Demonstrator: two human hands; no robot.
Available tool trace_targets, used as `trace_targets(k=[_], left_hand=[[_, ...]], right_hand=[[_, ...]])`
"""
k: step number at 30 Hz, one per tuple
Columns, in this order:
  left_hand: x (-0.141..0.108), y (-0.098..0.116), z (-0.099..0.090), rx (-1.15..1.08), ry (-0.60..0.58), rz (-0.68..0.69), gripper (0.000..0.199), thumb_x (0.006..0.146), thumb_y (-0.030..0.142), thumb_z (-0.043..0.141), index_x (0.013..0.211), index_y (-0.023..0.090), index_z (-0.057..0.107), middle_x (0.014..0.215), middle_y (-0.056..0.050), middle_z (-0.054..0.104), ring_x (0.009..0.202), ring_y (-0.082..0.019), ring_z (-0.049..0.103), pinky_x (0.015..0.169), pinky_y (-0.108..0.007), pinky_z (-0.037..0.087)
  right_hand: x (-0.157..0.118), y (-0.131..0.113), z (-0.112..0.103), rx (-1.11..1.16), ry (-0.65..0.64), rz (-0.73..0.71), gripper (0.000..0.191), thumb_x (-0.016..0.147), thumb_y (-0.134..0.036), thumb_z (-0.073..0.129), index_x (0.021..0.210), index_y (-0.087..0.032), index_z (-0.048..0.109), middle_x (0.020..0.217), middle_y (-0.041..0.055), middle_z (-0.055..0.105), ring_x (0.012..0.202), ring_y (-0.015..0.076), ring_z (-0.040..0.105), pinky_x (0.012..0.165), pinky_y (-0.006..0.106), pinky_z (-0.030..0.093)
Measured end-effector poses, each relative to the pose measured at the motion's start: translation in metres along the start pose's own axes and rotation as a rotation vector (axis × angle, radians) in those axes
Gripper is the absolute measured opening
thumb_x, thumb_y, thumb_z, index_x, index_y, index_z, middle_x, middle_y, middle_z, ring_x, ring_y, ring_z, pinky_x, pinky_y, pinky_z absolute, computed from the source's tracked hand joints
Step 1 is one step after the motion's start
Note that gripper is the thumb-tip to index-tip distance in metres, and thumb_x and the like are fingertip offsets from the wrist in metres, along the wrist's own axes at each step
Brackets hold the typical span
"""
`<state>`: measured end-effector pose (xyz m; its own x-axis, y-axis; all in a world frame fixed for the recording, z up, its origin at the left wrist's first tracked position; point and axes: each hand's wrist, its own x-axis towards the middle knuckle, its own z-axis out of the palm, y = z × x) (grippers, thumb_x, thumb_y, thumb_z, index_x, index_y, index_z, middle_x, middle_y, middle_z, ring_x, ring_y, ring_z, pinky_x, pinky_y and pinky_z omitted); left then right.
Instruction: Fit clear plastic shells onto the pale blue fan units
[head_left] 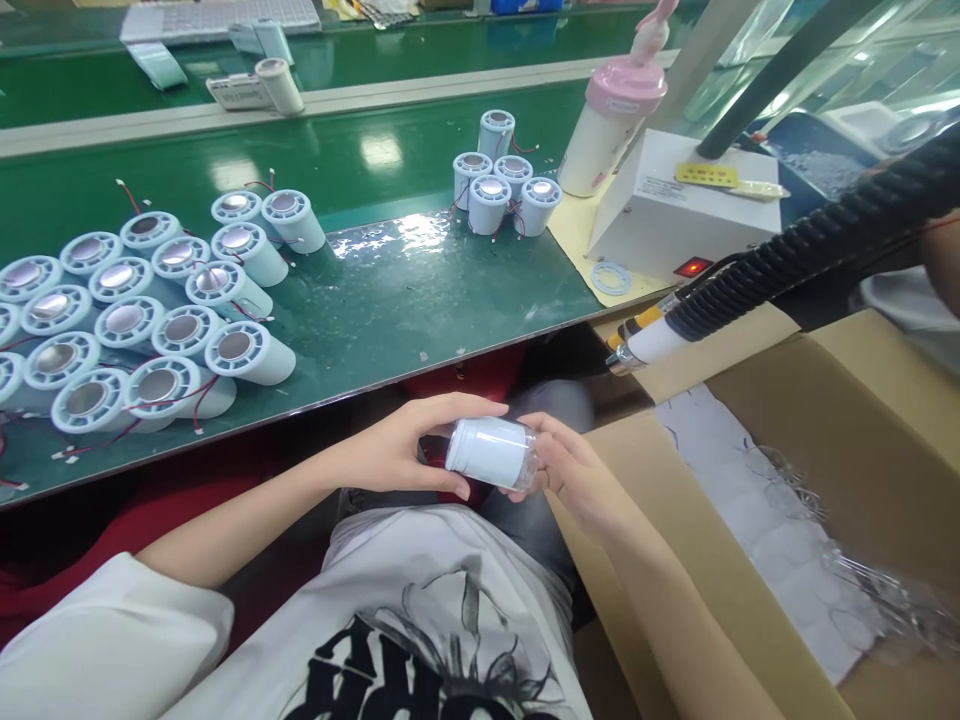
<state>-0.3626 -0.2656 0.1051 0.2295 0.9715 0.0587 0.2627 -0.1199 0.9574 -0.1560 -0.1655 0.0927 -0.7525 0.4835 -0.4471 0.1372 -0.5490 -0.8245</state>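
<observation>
Over my lap I have a light-blue cylinder point(491, 450) lying on its side, with clear plastic film around it that sticks out past its right end. My right hand point(570, 465) pinches that right end and the film between thumb and fingers. Around the left end curves my left hand point(412, 445), its index finger along the top and its thumb along the underside. A dark gap shows between the left palm and the cylinder's end. The left hand's other fingers are hidden.
Many similar cylinders point(124, 320) with thin red and black wires stand on the green bench point(390, 290) at left; several more point(491, 200) stand farther back. At right are a pink-lidded bottle point(619, 100), a white box device point(675, 205), a black ribbed hose point(795, 245) and an open carton point(660, 530).
</observation>
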Motion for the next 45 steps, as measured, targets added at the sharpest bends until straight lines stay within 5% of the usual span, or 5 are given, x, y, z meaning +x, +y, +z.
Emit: trace_targets(k=[6,14,21,36,45], left_hand=[[-0.001,-0.003,0.0,0.011,0.001,0.041,0.075,0.071,0.026,0.078,0.138,0.027,0.045,0.142,-0.011,0.048,0.132,-0.027,0.045,0.109,-0.043,0.039],[0.001,-0.004,0.001,0.007,0.02,0.085,0.071,0.071,0.025,0.078,0.135,0.028,0.049,0.142,-0.012,0.049,0.131,-0.029,0.045,0.107,-0.044,0.041],[0.006,-0.009,0.002,-0.186,0.009,-0.073,0.08,0.07,0.02,0.078,0.141,0.028,0.041,0.143,-0.012,0.047,0.13,-0.027,0.047,0.105,-0.042,0.043],[0.166,-0.047,0.016,-0.424,-0.285,-0.133,0.094,0.056,0.01,0.083,0.14,0.017,0.042,0.141,-0.019,0.048,0.13,-0.031,0.047,0.107,-0.047,0.039],[0.124,-0.021,0.003,-0.208,-0.309,-0.151,0.07,0.065,0.017,0.08,0.128,0.019,0.052,0.126,-0.012,0.058,0.115,-0.025,0.058,0.1,-0.042,0.047]], right_hand=[[0.003,0.001,0.006,0.073,-0.051,0.124,0.053,0.069,-0.068,0.065,0.081,-0.019,0.049,0.055,0.0002,0.066,0.045,0.0132,0.064,0.04,0.017,0.05],[0.005,-0.001,0.011,0.142,-0.044,0.324,0.053,0.099,-0.048,0.022,0.085,-0.013,0.059,0.054,0.0067,0.066,0.038,0.0115,0.061,0.033,0.014,0.044],[0.011,0.005,0.006,0.237,-0.059,0.334,0.065,0.099,-0.048,0.018,0.076,-0.011,0.065,0.052,0.0066,0.064,0.037,0.009,0.057,0.032,0.012,0.041],[0.041,0.015,-0.074,0.507,0.231,-0.049,0.054,0.097,-0.045,0.013,0.094,-0.016,0.058,0.052,0.0015,0.058,0.031,0.0065,0.036,0.025,0.011,0.024],[0.027,0.008,-0.059,0.454,0.027,0.079,0.058,0.1,-0.047,0.014,0.093,-0.012,0.059,0.055,0.0056,0.063,0.036,0.0072,0.049,0.028,0.01,0.031]])
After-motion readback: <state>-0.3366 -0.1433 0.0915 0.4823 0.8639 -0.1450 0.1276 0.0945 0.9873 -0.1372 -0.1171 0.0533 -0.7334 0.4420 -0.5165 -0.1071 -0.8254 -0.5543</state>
